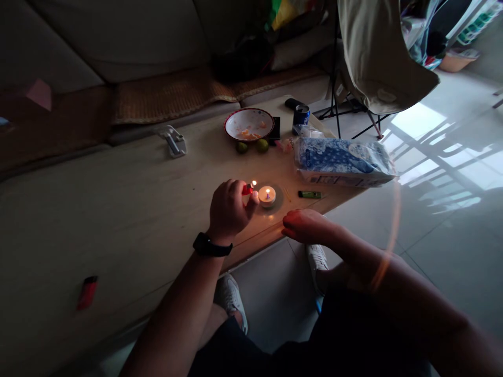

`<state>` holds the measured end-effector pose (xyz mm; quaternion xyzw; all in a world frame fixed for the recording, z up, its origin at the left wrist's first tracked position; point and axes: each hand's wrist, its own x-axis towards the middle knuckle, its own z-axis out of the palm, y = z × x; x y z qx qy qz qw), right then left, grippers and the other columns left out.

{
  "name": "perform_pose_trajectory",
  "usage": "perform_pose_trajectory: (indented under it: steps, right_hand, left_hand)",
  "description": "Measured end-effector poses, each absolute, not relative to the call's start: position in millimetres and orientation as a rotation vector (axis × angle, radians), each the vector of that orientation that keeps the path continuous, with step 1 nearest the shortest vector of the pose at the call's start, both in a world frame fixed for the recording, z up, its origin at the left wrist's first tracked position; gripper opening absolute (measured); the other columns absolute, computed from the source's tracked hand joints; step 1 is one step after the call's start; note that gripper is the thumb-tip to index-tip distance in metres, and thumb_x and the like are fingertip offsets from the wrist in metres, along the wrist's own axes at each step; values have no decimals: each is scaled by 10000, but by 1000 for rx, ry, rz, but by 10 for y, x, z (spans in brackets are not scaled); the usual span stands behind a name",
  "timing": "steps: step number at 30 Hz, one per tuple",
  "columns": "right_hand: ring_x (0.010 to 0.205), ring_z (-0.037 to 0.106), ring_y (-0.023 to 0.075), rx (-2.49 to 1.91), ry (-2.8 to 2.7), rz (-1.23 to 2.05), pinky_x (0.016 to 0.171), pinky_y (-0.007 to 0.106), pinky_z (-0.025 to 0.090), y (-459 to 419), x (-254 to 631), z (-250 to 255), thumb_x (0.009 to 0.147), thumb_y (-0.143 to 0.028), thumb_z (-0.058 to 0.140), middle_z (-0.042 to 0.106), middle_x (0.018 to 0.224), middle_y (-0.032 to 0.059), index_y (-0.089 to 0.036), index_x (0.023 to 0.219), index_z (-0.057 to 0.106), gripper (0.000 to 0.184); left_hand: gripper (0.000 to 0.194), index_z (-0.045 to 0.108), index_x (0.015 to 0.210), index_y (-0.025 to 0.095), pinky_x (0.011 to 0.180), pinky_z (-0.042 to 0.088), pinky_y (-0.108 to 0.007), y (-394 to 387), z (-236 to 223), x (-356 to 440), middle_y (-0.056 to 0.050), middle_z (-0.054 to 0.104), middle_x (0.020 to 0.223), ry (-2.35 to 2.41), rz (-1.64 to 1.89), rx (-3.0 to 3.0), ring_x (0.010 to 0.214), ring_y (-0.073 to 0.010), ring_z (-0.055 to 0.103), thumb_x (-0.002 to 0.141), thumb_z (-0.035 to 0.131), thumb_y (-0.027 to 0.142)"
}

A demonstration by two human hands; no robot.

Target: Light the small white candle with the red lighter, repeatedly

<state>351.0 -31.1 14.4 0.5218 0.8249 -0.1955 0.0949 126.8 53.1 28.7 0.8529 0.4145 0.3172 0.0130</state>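
Note:
My left hand (228,209), with a black wristband, is closed round a red lighter (247,189) whose small flame burns beside a white tealight candle (267,196). The candle stands on the low wooden table (118,209) near its front edge, and its wick is lit. My right hand (304,226) rests on the table edge just right of the candle, its fingers curled loosely; nothing shows in it.
A green lighter (309,194) lies right of the candle. A blue-patterned tissue pack (341,161), a bowl (249,124), two limes (251,146) and a can (301,115) sit further back. Another red lighter (87,292) lies at the left. A folding chair (373,57) stands beyond.

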Motion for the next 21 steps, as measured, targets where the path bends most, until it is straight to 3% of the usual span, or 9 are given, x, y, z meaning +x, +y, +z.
perform_pose_trajectory:
  steps: [8, 15, 21]
  right_hand:
    - [918, 674, 222, 1563, 2476, -581, 735, 287, 430, -315, 3519, 137, 1004, -402, 526, 736, 1045, 116, -172, 996, 735, 311]
    - [934, 677, 231, 1552, 2488, -560, 748, 297, 436, -300, 3521, 106, 1007, -398, 513, 736, 1050, 123, -169, 1007, 735, 319]
    - [923, 672, 222, 1579, 2471, -563, 727, 293, 421, -273, 3523, 69, 998, -400, 523, 735, 1060, 118, -172, 1009, 729, 308]
  left_hand:
    - [207, 539, 1067, 200, 798, 475, -358, 499, 216, 819, -69, 591, 952, 1294, 1303, 2284, 868, -198, 573, 1036, 382, 332]
    - [224, 507, 907, 222, 682, 432, -344, 403, 214, 566, -23, 525, 792, 1401, 1262, 2267, 713, -180, 510, 1042, 396, 362]
    - [214, 512, 968, 216, 675, 435, -324, 382, 125, 432, -24, 552, 822, 1437, 1115, 2273, 723, -168, 529, 1029, 436, 406]
